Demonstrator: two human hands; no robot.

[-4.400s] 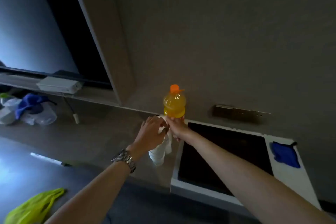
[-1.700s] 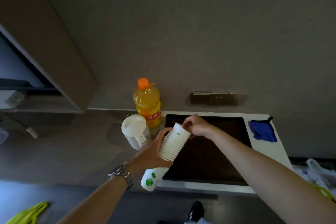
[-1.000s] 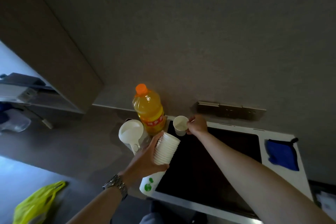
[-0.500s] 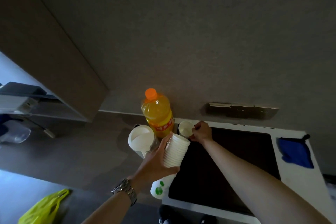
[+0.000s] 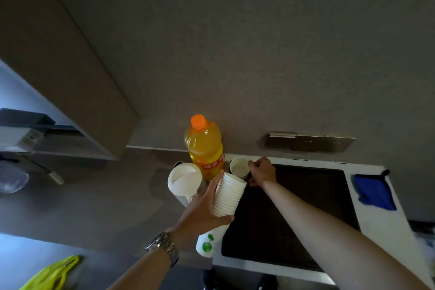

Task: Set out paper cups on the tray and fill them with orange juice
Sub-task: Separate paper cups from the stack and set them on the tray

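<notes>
A dark tray (image 5: 294, 216) with a white rim lies on the counter in front of me. My left hand (image 5: 200, 212) grips a tilted stack of white paper cups (image 5: 227, 195), whose bottom end carries green print. My right hand (image 5: 262, 170) holds a single paper cup (image 5: 238, 166) by its rim; that cup stands upright at the tray's far left corner. A bottle of orange juice (image 5: 204, 148) with an orange cap stands capped just left of that cup, against the wall.
A white kettle (image 5: 184, 179) stands left of the bottle. A blue cloth (image 5: 374, 192) lies on the tray's right rim. A socket strip (image 5: 310, 141) is on the wall behind. A yellow-green bag (image 5: 51, 275) lies at the lower left.
My right hand pulled one cup off the stack and carried it to the tray's far left corner, where it now stands. My left hand kept hold of the stack.
</notes>
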